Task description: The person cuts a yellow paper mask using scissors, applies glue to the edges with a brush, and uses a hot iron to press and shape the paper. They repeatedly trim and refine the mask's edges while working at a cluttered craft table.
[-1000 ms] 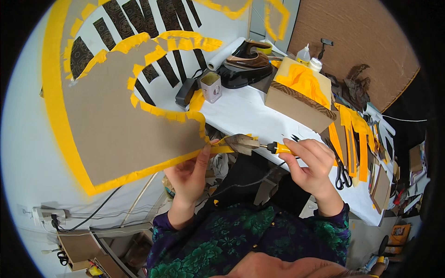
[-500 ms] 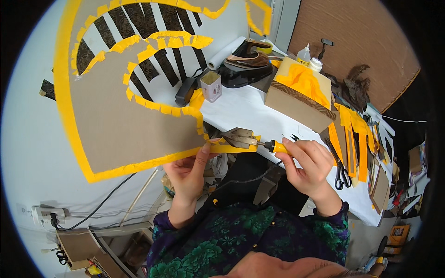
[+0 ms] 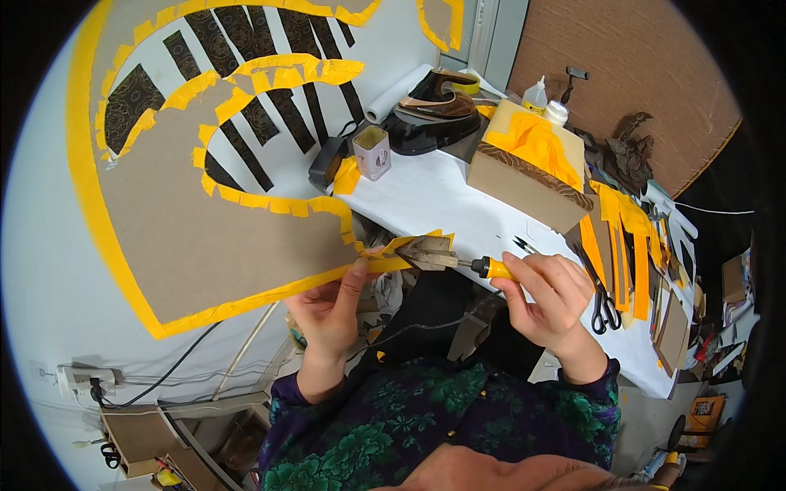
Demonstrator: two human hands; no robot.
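My left hand (image 3: 327, 309) pinches the lower edge of a large grey-beige board panel (image 3: 237, 254), thumb on top and fingers behind. Yellow fabric strip with snipped tabs edges the panel and its curved cutouts. My right hand (image 3: 547, 296) grips the yellow and black handle of a small corded hand iron (image 3: 430, 253), whose broad, pointed metal head lies against the yellow strip at the panel's narrow right end. The head covers part of that strip. A yellow tab sticks up just behind the head.
On the white-covered table are a black clothes iron (image 3: 434, 110), a square tin (image 3: 372, 153), a box with yellow fabric (image 3: 530, 168), black scissors (image 3: 603, 311), and yellow strips (image 3: 629, 237). White bottles (image 3: 536, 96) stand at the back. Dark patterned strips (image 3: 246, 155) show through the cutouts.
The panel has shifted left and slightly down at its left side. The hand iron's head has turned and slid a little right along the strip. My left hand keeps its pinch.
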